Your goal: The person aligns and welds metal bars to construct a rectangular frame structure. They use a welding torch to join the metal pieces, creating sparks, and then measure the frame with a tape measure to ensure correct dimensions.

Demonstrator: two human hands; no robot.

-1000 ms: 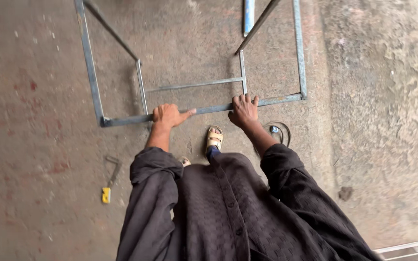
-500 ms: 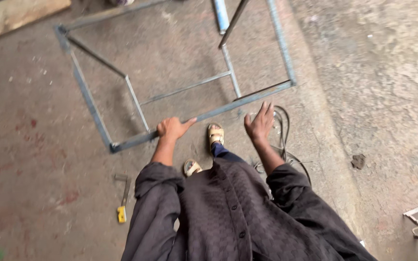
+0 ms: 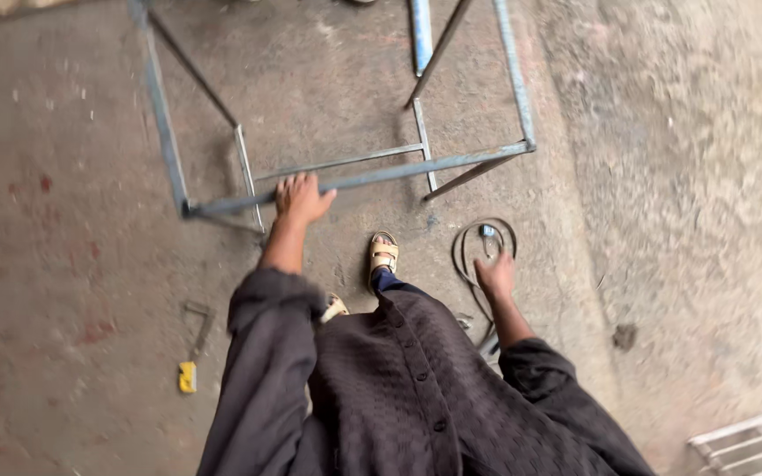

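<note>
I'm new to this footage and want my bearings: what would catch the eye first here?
The grey metal frame standing on the concrete floor dominates the upper middle, with the left hand resting on its near bar. The right hand hangs free above a coiled cable on the floor. A small yellow tool lies at lower left.

Single head view, steep downward look, close over floor [image 3: 63,264].
</note>
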